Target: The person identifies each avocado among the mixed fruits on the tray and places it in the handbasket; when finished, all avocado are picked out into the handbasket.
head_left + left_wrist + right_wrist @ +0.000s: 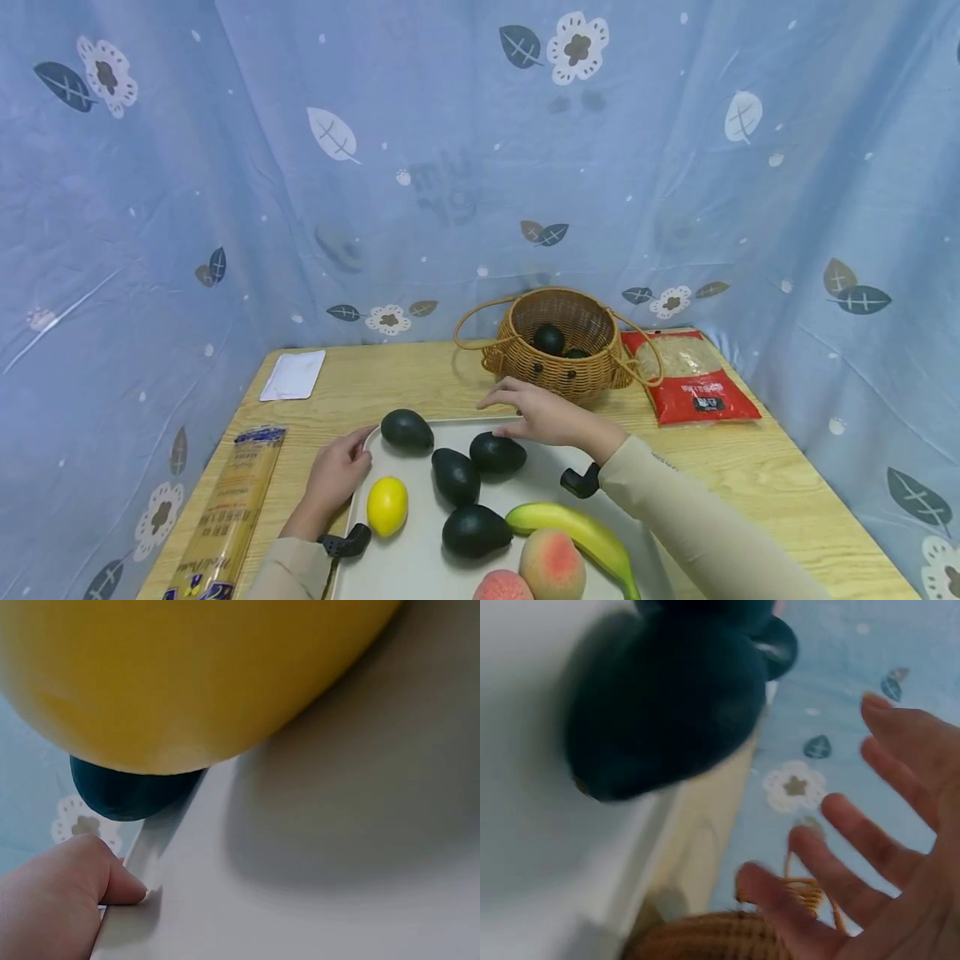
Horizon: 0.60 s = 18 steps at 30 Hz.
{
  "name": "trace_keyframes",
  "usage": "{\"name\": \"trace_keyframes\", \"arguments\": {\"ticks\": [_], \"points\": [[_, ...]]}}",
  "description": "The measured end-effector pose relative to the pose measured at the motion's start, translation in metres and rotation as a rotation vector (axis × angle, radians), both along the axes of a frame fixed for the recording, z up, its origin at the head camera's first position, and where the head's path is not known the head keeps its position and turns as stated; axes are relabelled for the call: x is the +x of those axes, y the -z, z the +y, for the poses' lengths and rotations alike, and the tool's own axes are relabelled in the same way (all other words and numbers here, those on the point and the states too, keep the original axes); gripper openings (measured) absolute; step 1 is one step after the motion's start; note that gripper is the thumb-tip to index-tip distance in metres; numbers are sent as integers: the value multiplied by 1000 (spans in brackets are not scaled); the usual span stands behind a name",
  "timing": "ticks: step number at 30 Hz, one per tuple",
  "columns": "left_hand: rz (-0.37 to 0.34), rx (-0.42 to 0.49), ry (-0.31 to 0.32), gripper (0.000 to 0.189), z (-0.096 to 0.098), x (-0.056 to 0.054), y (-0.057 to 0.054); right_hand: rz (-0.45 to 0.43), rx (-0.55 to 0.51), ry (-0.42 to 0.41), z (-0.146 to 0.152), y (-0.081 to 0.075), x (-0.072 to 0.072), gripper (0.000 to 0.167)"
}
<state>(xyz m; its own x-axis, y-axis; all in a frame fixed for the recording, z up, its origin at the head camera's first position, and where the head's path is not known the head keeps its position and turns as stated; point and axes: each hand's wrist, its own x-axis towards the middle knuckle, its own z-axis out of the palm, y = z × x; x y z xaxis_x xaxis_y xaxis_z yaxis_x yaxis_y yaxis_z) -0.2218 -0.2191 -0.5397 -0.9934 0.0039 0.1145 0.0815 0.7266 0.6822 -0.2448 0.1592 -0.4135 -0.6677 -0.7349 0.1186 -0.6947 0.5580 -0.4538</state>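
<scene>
My left hand [339,471] grips the left rim of a white tray [420,575], its thumb [124,885] over the edge. Beside it on the tray lies a yellow lemon [387,507]. Several dark avocados sit on the tray, one at the far left corner [407,431], others near the middle [456,477]. My right hand [543,414] hovers over the tray's far edge with fingers spread and nothing held, close to an avocado [498,453]. In the right wrist view a gap shows between the fingers and the avocado [667,705]. Behind stands a wicker basket [517,360] containing dark avocados [549,339].
Nearer on the tray are a banana [581,533] and two peaches, one larger in view [553,565]. A red bag of grain [693,392] lies right of the basket. Left are a pasta packet [228,508] and a white card [293,376]. A blue curtain [420,167] surrounds the wooden table [375,379].
</scene>
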Motion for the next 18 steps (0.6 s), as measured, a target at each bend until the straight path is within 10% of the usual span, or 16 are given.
{"name": "trace_keyframes", "arguments": {"ticks": [18], "points": [[39, 5, -3, 45, 0, -1, 2, -165, 78, -39, -3, 39, 8, 62]]}}
